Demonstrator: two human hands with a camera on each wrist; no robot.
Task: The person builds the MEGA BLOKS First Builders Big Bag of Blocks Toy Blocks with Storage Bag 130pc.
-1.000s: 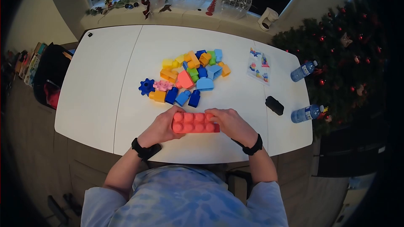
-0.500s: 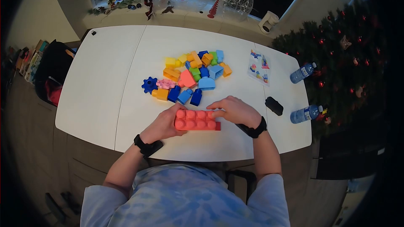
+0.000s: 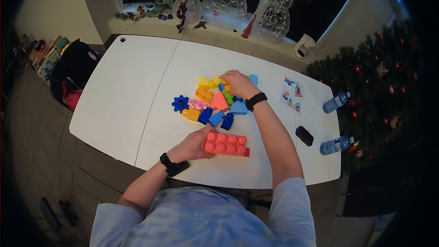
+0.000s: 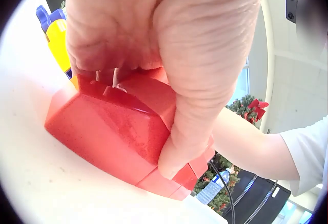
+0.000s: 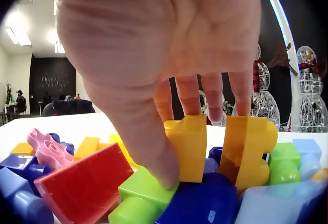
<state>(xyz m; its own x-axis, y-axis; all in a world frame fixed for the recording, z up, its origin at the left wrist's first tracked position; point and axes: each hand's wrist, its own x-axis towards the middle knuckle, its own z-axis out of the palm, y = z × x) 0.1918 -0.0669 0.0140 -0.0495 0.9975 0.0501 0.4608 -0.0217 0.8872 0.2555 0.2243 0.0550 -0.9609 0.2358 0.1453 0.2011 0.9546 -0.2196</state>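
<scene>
In the head view my left hand (image 3: pixel 194 145) grips the left end of a large coral-red toy building block (image 3: pixel 226 143), studs facing up, at the table's front. The left wrist view shows the thumb along the side of this red block (image 4: pixel 113 131). My right hand (image 3: pixel 242 85) is over the far part of a block pile. In the right wrist view its thumb (image 5: pixel 154 155) and fingers are around a yellow-orange block (image 5: pixel 188 149). Beside that stand another yellow-orange block (image 5: pixel 243 152), a lime green block (image 5: pixel 146 193) and a dark blue block (image 5: pixel 202 201).
A dark blue gear (image 3: pixel 180 104) and a pink gear piece (image 3: pixel 197 104) lie at the pile's left. On the right of the white table (image 3: pixel 123 87) are a picture sheet (image 3: pixel 291 95), a black case (image 3: pixel 304 136) and two water bottles (image 3: pixel 336 102).
My right hand has left the red block and reached forward to the pile, closing around a yellow-orange block. The left hand keeps its grip on the red block. The head view has shifted.
</scene>
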